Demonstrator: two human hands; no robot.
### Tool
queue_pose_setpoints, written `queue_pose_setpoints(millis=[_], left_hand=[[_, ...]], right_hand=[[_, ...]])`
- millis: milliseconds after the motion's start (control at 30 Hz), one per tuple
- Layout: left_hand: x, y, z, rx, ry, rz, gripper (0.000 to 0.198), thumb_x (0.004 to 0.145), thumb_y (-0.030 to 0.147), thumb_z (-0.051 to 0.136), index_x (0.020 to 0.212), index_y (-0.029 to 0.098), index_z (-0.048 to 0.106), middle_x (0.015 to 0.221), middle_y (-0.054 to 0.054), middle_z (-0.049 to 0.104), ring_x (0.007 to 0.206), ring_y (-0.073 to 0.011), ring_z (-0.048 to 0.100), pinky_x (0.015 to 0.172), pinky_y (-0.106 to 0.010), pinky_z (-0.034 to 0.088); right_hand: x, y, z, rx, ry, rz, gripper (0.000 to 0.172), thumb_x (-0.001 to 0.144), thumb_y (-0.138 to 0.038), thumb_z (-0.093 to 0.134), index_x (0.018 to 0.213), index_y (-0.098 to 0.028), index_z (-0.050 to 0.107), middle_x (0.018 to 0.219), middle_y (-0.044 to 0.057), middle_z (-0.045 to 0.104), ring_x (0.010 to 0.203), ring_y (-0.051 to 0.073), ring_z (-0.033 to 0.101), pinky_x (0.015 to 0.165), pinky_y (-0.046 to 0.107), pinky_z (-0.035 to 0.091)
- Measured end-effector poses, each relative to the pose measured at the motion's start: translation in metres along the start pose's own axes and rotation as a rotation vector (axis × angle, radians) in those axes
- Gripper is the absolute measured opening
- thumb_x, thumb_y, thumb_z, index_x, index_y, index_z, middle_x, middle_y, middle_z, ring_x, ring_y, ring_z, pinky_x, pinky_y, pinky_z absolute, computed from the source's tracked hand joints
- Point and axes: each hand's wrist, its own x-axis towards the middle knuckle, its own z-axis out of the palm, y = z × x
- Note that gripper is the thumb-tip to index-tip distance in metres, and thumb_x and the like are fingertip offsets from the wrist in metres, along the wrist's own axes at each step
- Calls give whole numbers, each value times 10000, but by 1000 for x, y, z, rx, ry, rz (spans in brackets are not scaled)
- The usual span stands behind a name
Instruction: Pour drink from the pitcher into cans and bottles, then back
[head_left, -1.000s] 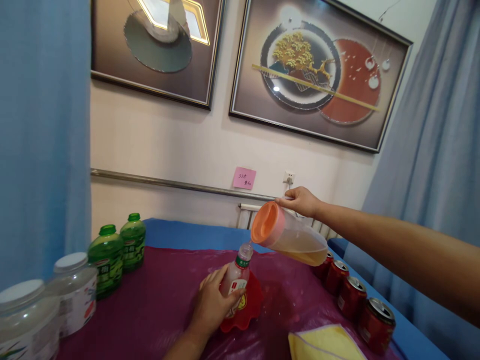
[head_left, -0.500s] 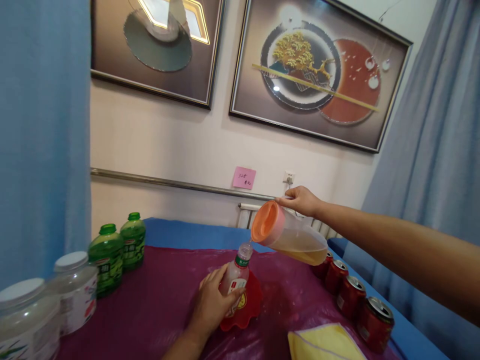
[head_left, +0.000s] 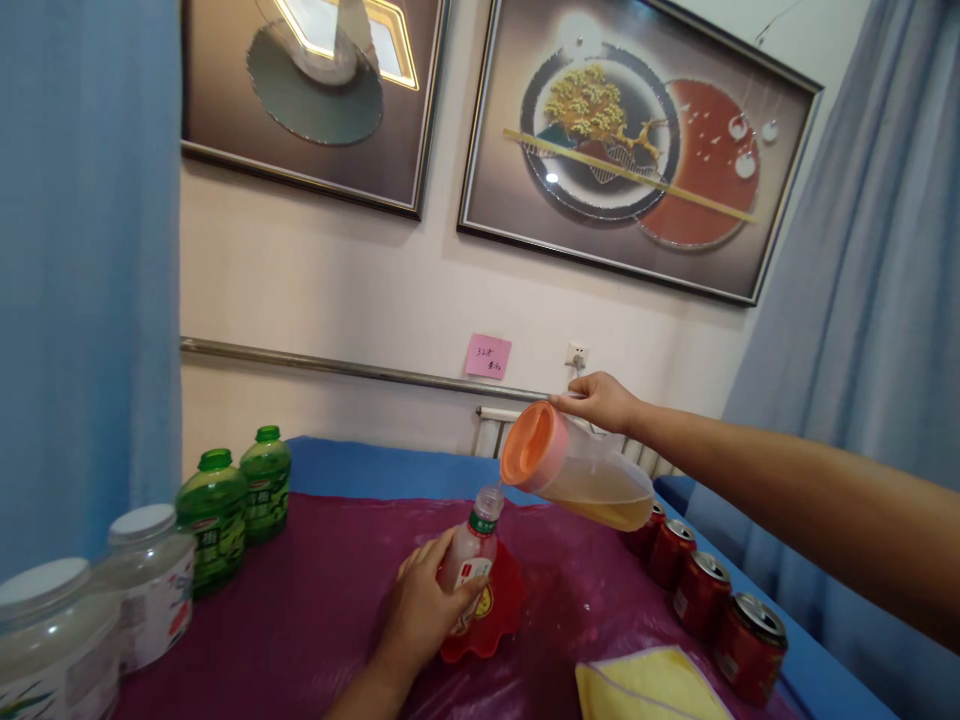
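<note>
My left hand [head_left: 424, 610] is wrapped round a clear plastic bottle [head_left: 480, 545] with a green-and-white label and no cap on its mouth. Under the bottle lies a red scalloped dish [head_left: 506, 605] with a yellow figure on it. My right hand [head_left: 604, 402] grips the handle of a translucent pitcher [head_left: 600, 480] with an orange lid [head_left: 534, 445]. The pitcher is tilted left, its lid edge close above the bottle mouth, and a thin stream runs down there. Yellowish liquid lies along the pitcher's lower side.
Several red cans [head_left: 703, 592] line the right table edge, near a folded yellow cloth [head_left: 649, 685]. At left stand two green bottles [head_left: 214, 525] and two white-lidded jars [head_left: 150, 590]. A purple plastic sheet [head_left: 322, 580] covers the table. Behind are a metal rail [head_left: 360, 370] and wall.
Almost nothing differs. The pitcher stays tilted over the bottle, and both hands keep their hold in nearly the same place.
</note>
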Motion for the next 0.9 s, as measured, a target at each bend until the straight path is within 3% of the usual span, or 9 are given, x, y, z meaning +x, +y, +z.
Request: queue_pose_setpoints(millis=[900], left_hand=[[0, -1, 1, 1, 13, 10, 645, 679, 431, 755, 1282, 235, 637, 1288, -102, 695, 1236, -330, 606, 1060, -463, 447]], right_hand=[[0, -3, -1, -12, -4, 6, 577, 759, -615, 639, 531, -237, 266, 495, -73, 230, 498, 94, 228, 478, 283, 182]])
